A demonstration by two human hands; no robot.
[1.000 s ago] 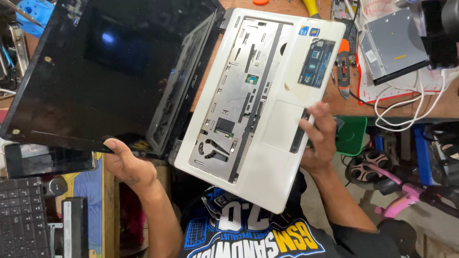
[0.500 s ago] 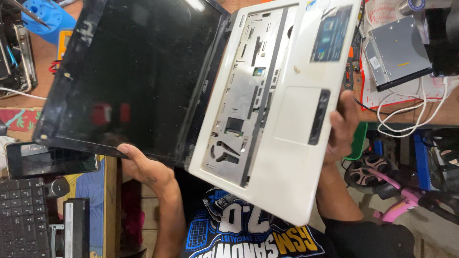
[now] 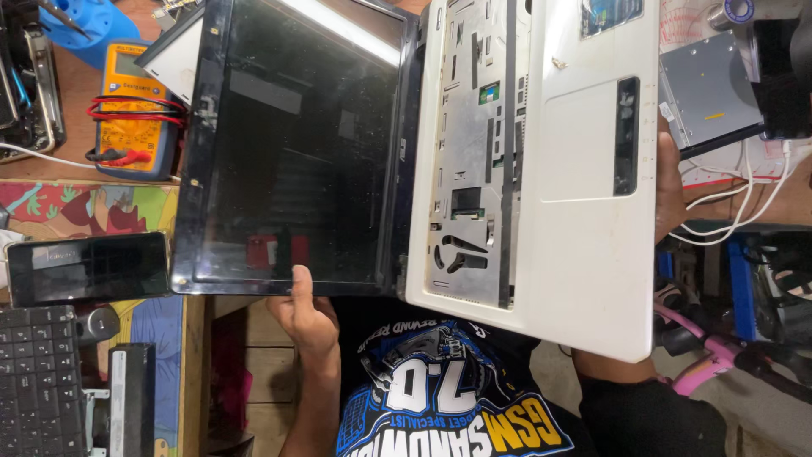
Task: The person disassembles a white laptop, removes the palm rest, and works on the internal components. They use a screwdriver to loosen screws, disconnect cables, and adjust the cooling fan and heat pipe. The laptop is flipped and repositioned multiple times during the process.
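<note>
I hold an opened laptop in both hands, lid folded out almost flat. Its black screen (image 3: 296,152) is on the left. Its white base (image 3: 584,195) is on the right, with the keyboard gone and a bare metal tray (image 3: 469,161) showing beside the touchpad (image 3: 579,140). My left hand (image 3: 306,315) grips the screen's near bezel from below. My right hand (image 3: 668,196) clasps the base's right edge next to the touchpad button bar, mostly hidden behind the base.
A yellow multimeter (image 3: 131,114) with red and black leads lies on the wooden bench at left. A dark phone (image 3: 89,269) and a black keyboard (image 3: 34,385) sit nearer. At right are a grey optical drive (image 3: 706,93), white cables (image 3: 732,207) and a pink frame (image 3: 706,355).
The laptop has swung up and nearer to the camera, its lid opened flatter. My right hand rose along with the base; my left hand stayed on the screen's bezel.
</note>
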